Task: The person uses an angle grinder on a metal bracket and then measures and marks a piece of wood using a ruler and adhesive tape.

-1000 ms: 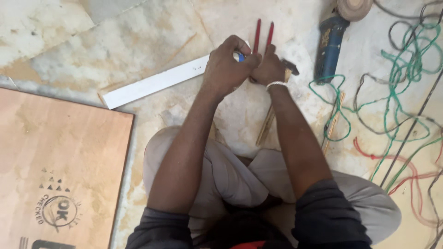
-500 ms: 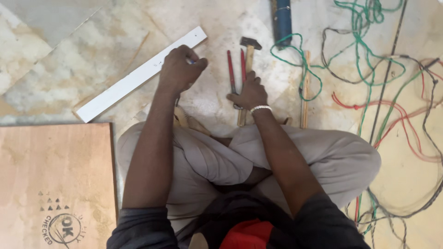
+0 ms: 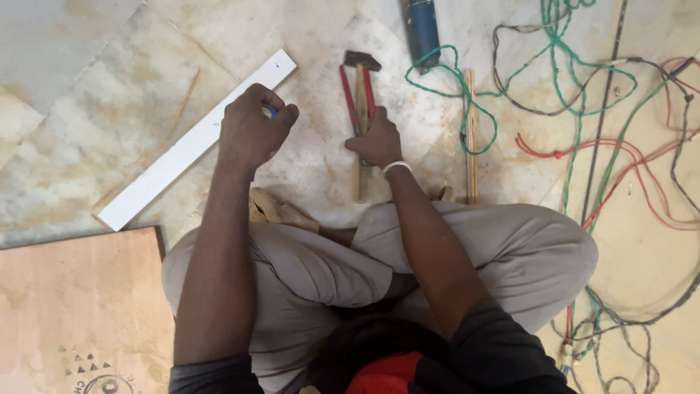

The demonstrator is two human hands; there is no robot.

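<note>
At the bottom of the frame the person sits cross-legged on the marble floor (image 3: 95,109), grey trousers (image 3: 313,270) filling the lower middle, with a plywood sheet (image 3: 73,306) lying flat at the lower left. Above the knees the two arms reach up the frame. The left hand (image 3: 251,131) is curled shut around a small blue-tipped thing, probably a pen or marker, though only its end shows between the fingers (image 3: 281,113); the fist rests just beside the near edge of the white strip (image 3: 189,146), which lies aslant from centre left up towards top centre. The right hand (image 3: 378,142), a white band at its wrist, is closed over the wooden handle of the hammer (image 3: 362,95), which lies on the floor with its head pointing to the top of the frame, between the two red handles of the pliers (image 3: 350,91). To the right a thin wooden stick (image 3: 471,138) lies nearly upright in the frame. Further up, a blue power tool (image 3: 421,29) sits at the top edge, and green, red and black wires (image 3: 583,146) sprawl over the right side.

To lift the hammer cleanly, I judge the fingers should wrap the handle alone, clear of the red pliers grips pressed against it, and the left fist should keep the white strip from sliding while the marking tip stays off it.
</note>
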